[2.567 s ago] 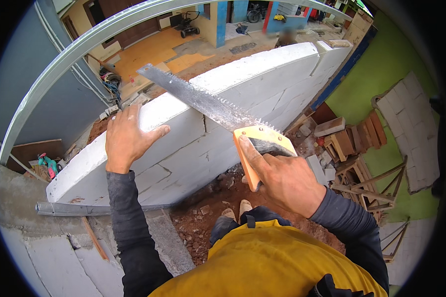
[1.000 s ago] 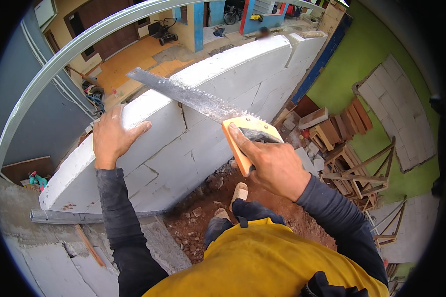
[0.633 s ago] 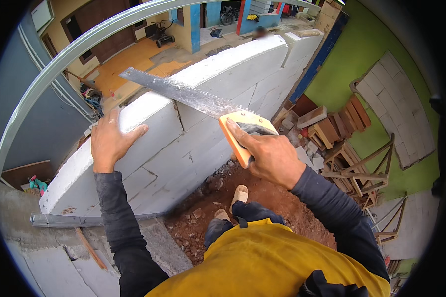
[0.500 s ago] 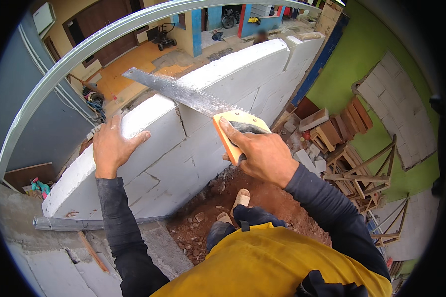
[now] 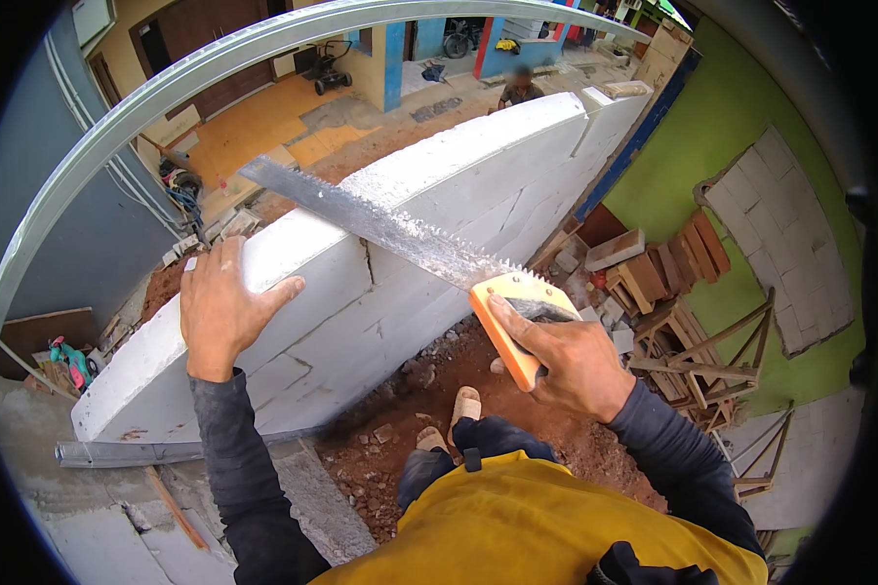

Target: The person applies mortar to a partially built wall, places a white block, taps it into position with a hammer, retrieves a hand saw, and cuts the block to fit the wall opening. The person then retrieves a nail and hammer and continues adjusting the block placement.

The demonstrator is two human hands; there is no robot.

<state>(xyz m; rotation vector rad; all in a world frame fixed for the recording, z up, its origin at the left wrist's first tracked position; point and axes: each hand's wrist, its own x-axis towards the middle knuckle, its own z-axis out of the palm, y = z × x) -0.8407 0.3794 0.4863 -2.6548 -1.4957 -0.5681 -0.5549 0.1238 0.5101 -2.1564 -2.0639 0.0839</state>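
Observation:
My right hand [image 5: 580,366] is wrapped round the orange-yellow handle of a hand saw [image 5: 400,239]. The saw's dusty, toothed blade lies across the top of a white block wall [image 5: 322,331], its teeth facing up and away from me, and its tip sticks out past the far side. Left of the blade, my left hand [image 5: 219,312] rests over the wall's top edge, fingers on the far side and thumb spread along the near side. That hand holds no tool. A dark joint runs down the wall face just below the blade.
A curved-looking metal bar [image 5: 215,78] spans above the wall. Beyond the wall a person [image 5: 522,90] is partly visible. Wooden trestles [image 5: 702,361] and stacked bricks [image 5: 654,268] stand at right by a green wall [image 5: 654,166]. Reddish rubble [image 5: 361,468] lies round my feet.
My right hand has drawn the saw back toward me and to the right, so more blade lies on the near side. My left hand stays on the wall top. The person beyond shows more.

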